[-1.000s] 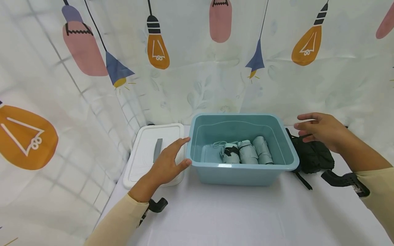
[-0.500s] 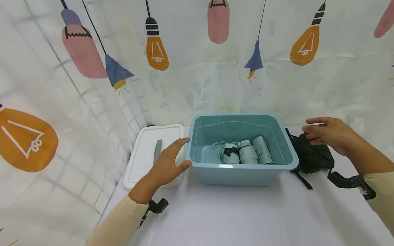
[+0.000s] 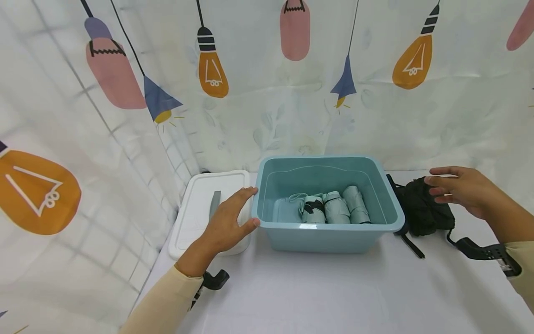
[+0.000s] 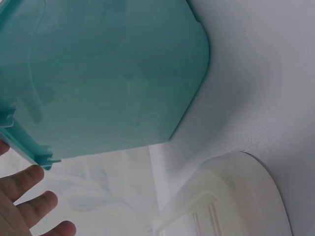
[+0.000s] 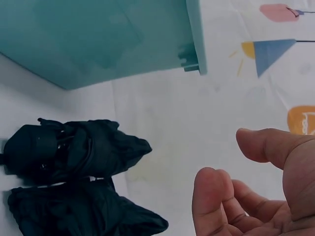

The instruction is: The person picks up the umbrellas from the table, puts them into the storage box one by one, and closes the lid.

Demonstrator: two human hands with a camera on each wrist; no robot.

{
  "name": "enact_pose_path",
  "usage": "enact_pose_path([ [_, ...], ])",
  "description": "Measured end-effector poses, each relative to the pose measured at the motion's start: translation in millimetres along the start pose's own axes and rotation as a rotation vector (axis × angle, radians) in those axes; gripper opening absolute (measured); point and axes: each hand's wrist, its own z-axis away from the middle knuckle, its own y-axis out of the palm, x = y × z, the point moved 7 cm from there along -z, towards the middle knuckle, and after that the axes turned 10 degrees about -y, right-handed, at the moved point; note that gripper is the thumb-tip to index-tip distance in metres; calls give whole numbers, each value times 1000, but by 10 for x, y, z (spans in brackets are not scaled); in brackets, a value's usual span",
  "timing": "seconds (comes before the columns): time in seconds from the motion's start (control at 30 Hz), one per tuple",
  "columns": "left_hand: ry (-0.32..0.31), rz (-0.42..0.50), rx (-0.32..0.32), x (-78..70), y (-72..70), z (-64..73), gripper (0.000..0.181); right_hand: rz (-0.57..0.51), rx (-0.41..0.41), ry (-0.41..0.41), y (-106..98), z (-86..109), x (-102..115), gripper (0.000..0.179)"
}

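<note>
A light blue plastic bin [image 3: 317, 239] stands on the table, holding three pale grey-green rolled bundles [image 3: 335, 208] tied with cords. My left hand [image 3: 225, 227] rests at the bin's left rim, fingers extended and thumb at the front corner. In the left wrist view, the fingertips [image 4: 37, 204] are just beside the rim's underside. To the right of the bin, my right hand [image 3: 467, 189] hovers with loosely bent fingers and holds nothing. Below it lie two black fabric bundles [image 3: 429, 208] that look like folded umbrellas; the right wrist view shows them side by side [image 5: 78, 150].
A white lid-like box [image 3: 196, 208] with a grey handle sits left of the bin, partly behind my left hand. A pale curtain [image 3: 258, 93] printed with lamps and bulbs hangs at the back and left. White cloth [image 3: 317, 297] covers the table.
My right hand has moved right and slightly down, away from the bin to over the black bundles. My left hand stays at the bin's rim.
</note>
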Motion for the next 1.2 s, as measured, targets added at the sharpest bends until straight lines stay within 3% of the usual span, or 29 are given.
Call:
enact_pose_path([
  [0.37,-7,7,15,20,-4,-9,89,-23,11,23,-74,5,-215,80],
  [1.2,-64,-1,45,44,29,-21,90,111,87,84,-163,38,-806,87],
])
